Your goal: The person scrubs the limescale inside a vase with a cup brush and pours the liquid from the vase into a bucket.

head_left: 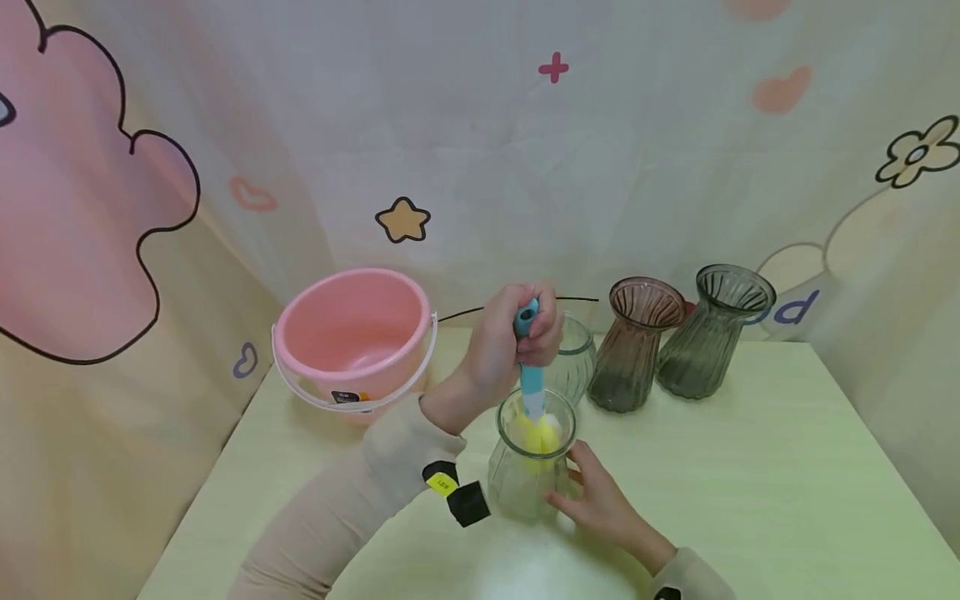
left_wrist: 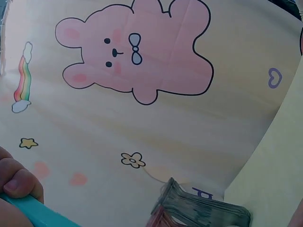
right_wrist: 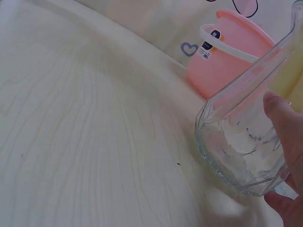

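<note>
My left hand (head_left: 517, 337) grips the turquoise handle (head_left: 532, 379) of a bottle brush from above. The brush's yellow sponge head (head_left: 542, 435) is down inside a clear glass vase (head_left: 517, 483), below its rim. Low on the vase's right side, my right hand (head_left: 603, 500) holds it, thumb toward the front. In the right wrist view the ribbed glass vase (right_wrist: 236, 142) shows its thick base near the tabletop, with right-hand fingers (right_wrist: 284, 118) against the wall. The left wrist view catches curled left fingers (left_wrist: 21, 182) round the turquoise handle (left_wrist: 40, 213).
A pink bucket (head_left: 360, 371) with a white handle stands at the back left. Behind the held vase is another clear glass vase (head_left: 576, 367). A brownish vase (head_left: 630, 358) and a grey-green vase (head_left: 701, 354) stand to its right. A printed curtain (head_left: 480, 167) hangs behind the table.
</note>
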The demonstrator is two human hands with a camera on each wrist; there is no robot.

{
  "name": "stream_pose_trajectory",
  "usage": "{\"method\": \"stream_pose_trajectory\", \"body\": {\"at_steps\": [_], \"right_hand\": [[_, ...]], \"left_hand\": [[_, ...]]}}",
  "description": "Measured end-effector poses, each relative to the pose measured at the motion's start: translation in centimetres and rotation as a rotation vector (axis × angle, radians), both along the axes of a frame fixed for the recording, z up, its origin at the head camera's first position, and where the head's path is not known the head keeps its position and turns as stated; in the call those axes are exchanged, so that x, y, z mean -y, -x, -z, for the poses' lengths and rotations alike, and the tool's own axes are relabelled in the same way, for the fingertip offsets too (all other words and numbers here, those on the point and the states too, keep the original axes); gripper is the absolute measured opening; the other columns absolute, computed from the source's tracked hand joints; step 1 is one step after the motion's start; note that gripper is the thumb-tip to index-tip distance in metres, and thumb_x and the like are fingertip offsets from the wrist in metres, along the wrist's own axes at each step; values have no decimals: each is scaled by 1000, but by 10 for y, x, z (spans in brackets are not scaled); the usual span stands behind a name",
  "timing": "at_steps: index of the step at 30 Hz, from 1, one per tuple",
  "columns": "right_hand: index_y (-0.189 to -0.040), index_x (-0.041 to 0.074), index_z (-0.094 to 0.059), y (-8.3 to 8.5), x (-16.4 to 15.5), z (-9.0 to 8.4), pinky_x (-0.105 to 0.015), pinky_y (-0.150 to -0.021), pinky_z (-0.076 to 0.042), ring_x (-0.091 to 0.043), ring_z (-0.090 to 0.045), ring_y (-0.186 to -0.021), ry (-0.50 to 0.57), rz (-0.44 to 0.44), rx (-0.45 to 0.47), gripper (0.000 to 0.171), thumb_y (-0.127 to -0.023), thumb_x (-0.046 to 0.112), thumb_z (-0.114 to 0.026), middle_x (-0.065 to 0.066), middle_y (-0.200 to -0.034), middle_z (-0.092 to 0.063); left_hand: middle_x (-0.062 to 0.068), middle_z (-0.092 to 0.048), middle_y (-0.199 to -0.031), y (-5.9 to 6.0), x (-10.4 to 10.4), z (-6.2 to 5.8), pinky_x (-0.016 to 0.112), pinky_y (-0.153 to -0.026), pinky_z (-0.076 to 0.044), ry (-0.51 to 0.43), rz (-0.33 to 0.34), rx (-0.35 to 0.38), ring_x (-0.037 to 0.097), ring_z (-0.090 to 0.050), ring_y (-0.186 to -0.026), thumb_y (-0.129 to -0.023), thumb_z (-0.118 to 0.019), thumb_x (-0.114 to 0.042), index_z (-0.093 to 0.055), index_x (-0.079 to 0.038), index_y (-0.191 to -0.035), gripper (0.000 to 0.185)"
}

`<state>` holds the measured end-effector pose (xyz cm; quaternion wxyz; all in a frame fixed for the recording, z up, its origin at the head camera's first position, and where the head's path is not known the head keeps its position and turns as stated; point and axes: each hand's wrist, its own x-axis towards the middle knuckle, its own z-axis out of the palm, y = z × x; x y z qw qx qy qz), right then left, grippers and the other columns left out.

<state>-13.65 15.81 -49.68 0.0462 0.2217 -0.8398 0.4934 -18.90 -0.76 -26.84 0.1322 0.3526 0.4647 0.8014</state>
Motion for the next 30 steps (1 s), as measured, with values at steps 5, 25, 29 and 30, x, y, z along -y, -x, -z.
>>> {"method": "stream_pose_trajectory", "body": {"at_steps": [5,25,29,30], "right_hand": [[-126,-7,-39,-3,3,-13,-44,-81,-50,-45,-47,-112,11,-9,-46,66,-70,-5,-73,-26,-122,-44],[-127,4,-41,6,-7,14,-39,-82,-51,-39,-48,-114,48,6,-12,65,-72,7,-76,-16,-125,-46],[-127,4,-41,4,-4,13,-38,-82,-51,-39,-49,-113,56,22,2,65,-71,6,-76,-16,-125,-46],[-127,4,-41,4,-3,13,-38,-82,-51,-39,-49,-113,52,29,9,66,-71,5,-76,-16,-125,-46]], "left_hand": [[-6,-23,-46,-3,-1,29,25,-40,-11,-26,-89,31,11,-15,-40,-88,-19,-16,-28,-13,-56,34],[-8,-25,-46,-8,-13,66,23,-40,-17,86,-99,7,11,-18,-39,-89,-20,-18,-26,-12,-57,34],[-7,-24,-47,-9,-11,50,25,-39,-15,80,-87,-25,11,-17,-39,-91,-19,-17,-26,-12,-57,35],[-7,-23,-47,-9,-11,45,26,-39,-14,70,-80,-32,12,-16,-39,-91,-19,-17,-26,-11,-56,36]]}}
